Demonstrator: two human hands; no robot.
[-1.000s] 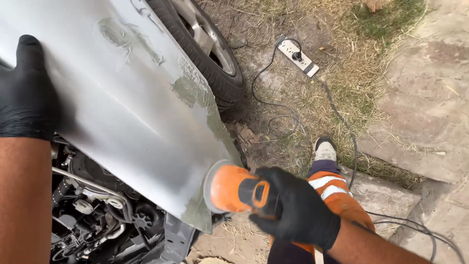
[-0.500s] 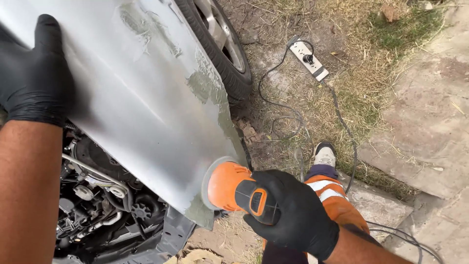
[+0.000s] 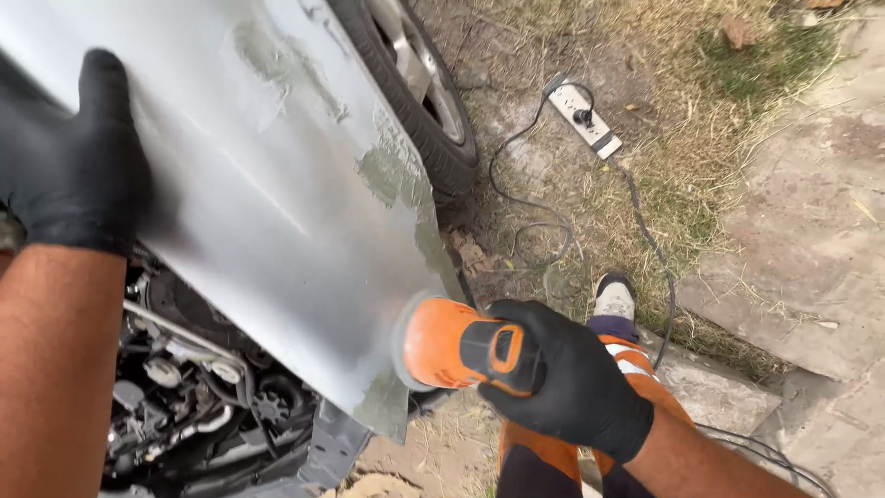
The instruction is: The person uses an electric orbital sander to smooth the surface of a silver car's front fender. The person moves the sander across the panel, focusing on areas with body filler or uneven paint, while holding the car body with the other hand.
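Black nitrile covers both hands. The right hand [image 3: 567, 387], nearest the camera at the lower middle, is wrapped around the rear body of an orange electric sander [image 3: 461, 346], fingers curled tight over its dark grip section, so the tool's orange head sticks out to the left of the fist. The sander's round pad [image 3: 398, 343] sits at the far left end of the tool, pressed flat against the lower edge of the silver car fender [image 3: 277, 231], close to the panel's bottom corner. Below the hand, an orange trouser leg with pale reflective stripes [image 3: 627, 360] runs down to a white and dark shoe [image 3: 614, 297] on the ground.

The left hand [image 3: 78, 171] lies at the left side, palm down on the upper part of the fender, fingers together and flat on the metal, well apart from the sander. Under the panel's edge, engine bay parts [image 3: 184, 397], hoses and pulleys, show in shadow.

Grey-green filler patches [image 3: 396, 175] mark the fender nearer the wheel arch. Beyond them stands the front tyre [image 3: 433, 120] on bare dirt. Farther out, a black cable [image 3: 525, 221] loops over dry grass to a white power strip [image 3: 583, 115], with stone paving slabs [image 3: 802, 231] to the right.
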